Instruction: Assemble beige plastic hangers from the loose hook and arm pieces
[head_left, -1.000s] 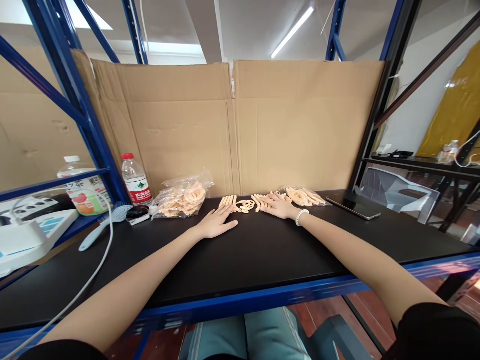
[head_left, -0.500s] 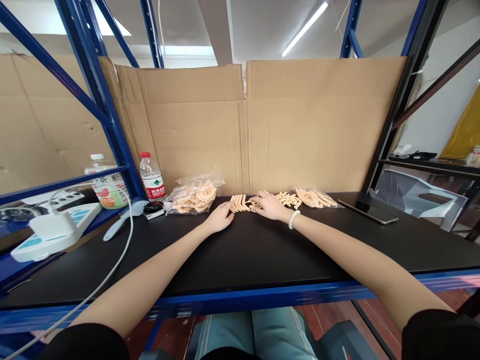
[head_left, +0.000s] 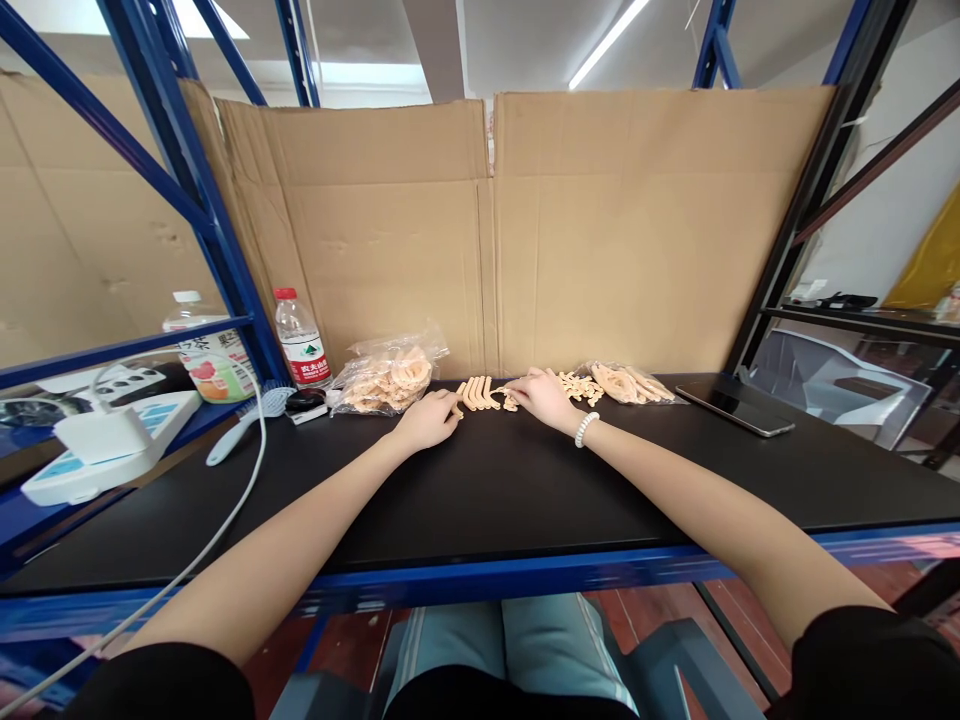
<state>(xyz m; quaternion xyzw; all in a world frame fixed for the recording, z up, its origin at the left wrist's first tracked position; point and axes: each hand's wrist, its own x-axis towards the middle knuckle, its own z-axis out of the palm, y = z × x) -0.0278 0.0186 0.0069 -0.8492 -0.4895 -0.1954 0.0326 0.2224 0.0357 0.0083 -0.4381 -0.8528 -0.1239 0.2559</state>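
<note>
At the left edge of the frame I see one white power strip (head_left: 112,480), with one white cable (head_left: 260,440) looping down across the tabletop (head_left: 487,510). Two bottles stand at the left, upright: a juice bottle (head_left: 217,375) with a white cap, then a water bottle (head_left: 304,348) with a red one. One pale blue brush (head_left: 238,432) lies in front of them.

Next comes the first of two plastic bags, the left bag (head_left: 394,382), filled with pale pieces; I can't count those. The left hand (head_left: 431,420) rests just in front of it, fingers drawn together, fingertips at the left end of a row of pale strips (head_left: 477,394); whether they pinch anything I can't tell. The row sits at the centre of the frame, to the right of that hand, which is the nearer one. I make it about five strips, each long axis pointing away from the person.

The right hand (head_left: 541,398), a bead bracelet (head_left: 586,430) at its wrist, bends its fingers down over small pieces beside the row's right end; its grip is hidden. Beyond it lie loose bits (head_left: 581,387), too many to count, then the right bag (head_left: 630,384) and one phone (head_left: 739,408).
</note>
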